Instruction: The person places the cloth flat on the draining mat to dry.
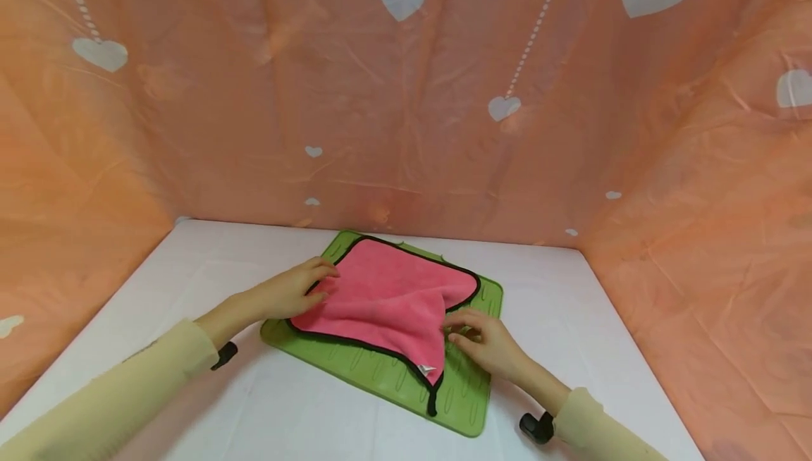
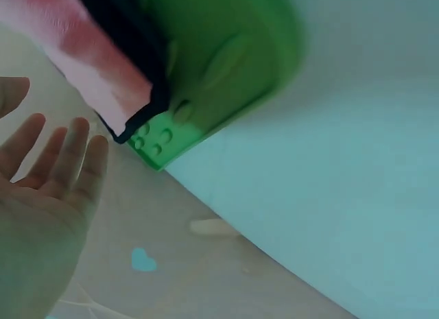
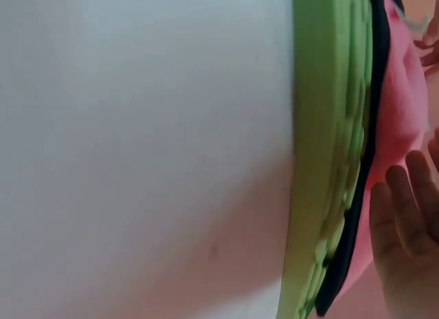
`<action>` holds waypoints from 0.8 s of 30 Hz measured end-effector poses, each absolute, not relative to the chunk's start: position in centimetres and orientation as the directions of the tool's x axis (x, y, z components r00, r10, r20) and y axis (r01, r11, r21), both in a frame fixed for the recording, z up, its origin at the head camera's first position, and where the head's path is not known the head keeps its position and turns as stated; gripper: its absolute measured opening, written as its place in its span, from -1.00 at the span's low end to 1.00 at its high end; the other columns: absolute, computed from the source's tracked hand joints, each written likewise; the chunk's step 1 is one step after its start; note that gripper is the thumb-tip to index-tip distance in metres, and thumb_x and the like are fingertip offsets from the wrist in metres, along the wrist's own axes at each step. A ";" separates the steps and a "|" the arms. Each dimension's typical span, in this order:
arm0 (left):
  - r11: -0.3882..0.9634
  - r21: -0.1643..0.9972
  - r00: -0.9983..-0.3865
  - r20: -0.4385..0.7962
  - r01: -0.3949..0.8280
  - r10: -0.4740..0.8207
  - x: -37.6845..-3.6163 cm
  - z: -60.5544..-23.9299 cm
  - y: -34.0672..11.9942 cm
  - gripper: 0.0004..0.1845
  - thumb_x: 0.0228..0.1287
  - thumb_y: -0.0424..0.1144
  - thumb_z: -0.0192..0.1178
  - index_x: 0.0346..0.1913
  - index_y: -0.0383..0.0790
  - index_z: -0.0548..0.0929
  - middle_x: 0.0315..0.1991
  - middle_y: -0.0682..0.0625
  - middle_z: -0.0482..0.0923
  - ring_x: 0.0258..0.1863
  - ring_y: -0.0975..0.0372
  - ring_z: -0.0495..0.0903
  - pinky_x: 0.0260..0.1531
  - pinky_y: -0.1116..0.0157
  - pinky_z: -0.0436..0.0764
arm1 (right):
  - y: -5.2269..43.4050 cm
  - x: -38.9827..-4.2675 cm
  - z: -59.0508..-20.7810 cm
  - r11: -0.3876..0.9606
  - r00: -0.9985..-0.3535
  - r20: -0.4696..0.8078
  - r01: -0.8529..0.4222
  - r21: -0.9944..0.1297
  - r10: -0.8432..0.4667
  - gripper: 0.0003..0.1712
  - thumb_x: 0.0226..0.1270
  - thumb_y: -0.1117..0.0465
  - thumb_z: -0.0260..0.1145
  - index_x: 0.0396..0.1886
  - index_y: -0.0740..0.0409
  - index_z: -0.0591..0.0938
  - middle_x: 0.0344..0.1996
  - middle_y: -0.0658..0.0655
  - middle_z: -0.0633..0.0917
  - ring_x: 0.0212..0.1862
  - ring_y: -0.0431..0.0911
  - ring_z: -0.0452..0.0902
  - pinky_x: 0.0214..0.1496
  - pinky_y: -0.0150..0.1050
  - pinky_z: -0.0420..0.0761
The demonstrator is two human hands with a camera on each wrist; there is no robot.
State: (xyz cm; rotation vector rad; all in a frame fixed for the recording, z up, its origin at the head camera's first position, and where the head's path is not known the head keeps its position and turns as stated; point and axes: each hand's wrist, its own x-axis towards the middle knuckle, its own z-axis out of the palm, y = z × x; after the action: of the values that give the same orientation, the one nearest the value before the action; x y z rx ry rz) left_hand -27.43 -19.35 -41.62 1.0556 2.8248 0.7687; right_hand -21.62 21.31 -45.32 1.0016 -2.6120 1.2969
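We see a pink cloth [image 1: 387, 299] lying on a green mat [image 1: 472, 394] near the table's [image 1: 317, 412] back edge, mid-width. Left hand [image 1: 294, 292] rests flat on the cloth's left edge, fingers straight, gripping nothing. Right hand [image 1: 485, 341] sits at the folded-over flap on the cloth's right side, fingers bent on the fabric; whether this grip pinches it we can't tell. The flap's corner points at the mat's near edge. The flap lies just left of the right hand, which is nearer.
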 end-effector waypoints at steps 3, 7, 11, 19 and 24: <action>0.657 0.449 -0.770 0.121 0.606 0.627 -26.2 -41.9 -20.0 -0.67 0.41 -0.35 0.31 0.17 -0.35 0.64 0.12 -0.10 0.54 0.06 0.05 0.62 0.13 0.00 0.62 | 20.9 -20.8 -45.5 0.396 -0.749 0.323 -0.605 -0.691 -0.579 -0.80 0.40 0.35 0.43 -0.03 0.14 0.77 -0.11 0.07 0.75 -0.08 -0.07 0.70 -0.09 -0.24 0.71; 0.660 0.416 -0.753 0.101 0.625 0.650 -25.0 -42.4 -21.0 -0.75 0.36 -0.30 0.39 0.06 -0.18 0.71 0.01 0.05 0.57 0.01 0.14 0.62 0.08 0.06 0.65 | 20.6 -20.0 -45.6 0.390 -0.721 0.292 -0.616 -0.685 -0.628 -0.79 0.37 0.30 0.48 -0.03 0.08 0.78 -0.09 0.00 0.75 -0.04 -0.11 0.66 -0.01 -0.22 0.68; 0.644 0.381 -0.724 0.105 0.663 0.682 -24.3 -43.0 -21.9 -0.79 0.30 -0.27 0.46 -0.04 -0.07 0.74 -0.06 0.14 0.56 -0.09 0.23 0.56 -0.06 0.18 0.65 | 20.4 -19.7 -45.7 0.403 -0.691 0.250 -0.635 -0.659 -0.678 -0.75 0.33 0.23 0.53 -0.02 -0.03 0.79 -0.07 -0.10 0.74 0.03 -0.18 0.62 0.08 -0.20 0.64; 0.626 0.357 -0.699 0.120 0.693 0.705 -23.8 -43.9 -22.9 -0.76 0.19 -0.19 0.54 -0.10 0.05 0.76 -0.10 0.24 0.55 -0.09 0.30 0.54 -0.06 0.18 0.63 | 20.4 -19.5 -45.6 0.445 -0.650 0.118 -0.629 -0.638 -0.751 -0.64 0.19 0.11 0.63 0.00 -0.13 0.78 0.01 -0.19 0.68 0.14 -0.21 0.54 0.26 -0.13 0.55; 0.605 0.359 -0.684 0.149 0.710 0.714 -23.9 -44.3 -23.0 -0.78 0.18 -0.24 0.53 -0.13 0.05 0.76 -0.11 0.25 0.55 -0.11 0.33 0.53 -0.09 0.19 0.63 | 20.3 -19.6 -46.1 0.439 -0.615 0.162 -0.699 -0.564 -0.771 -0.71 0.22 0.15 0.62 -0.07 -0.06 0.80 -0.02 -0.17 0.68 0.11 -0.20 0.54 0.21 -0.16 0.57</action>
State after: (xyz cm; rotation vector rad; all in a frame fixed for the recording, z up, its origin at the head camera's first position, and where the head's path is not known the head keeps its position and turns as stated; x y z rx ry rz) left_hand -23.87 -23.02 -44.31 1.2451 2.8060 0.6216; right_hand -19.60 20.31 -46.07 1.4194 -2.7643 0.9886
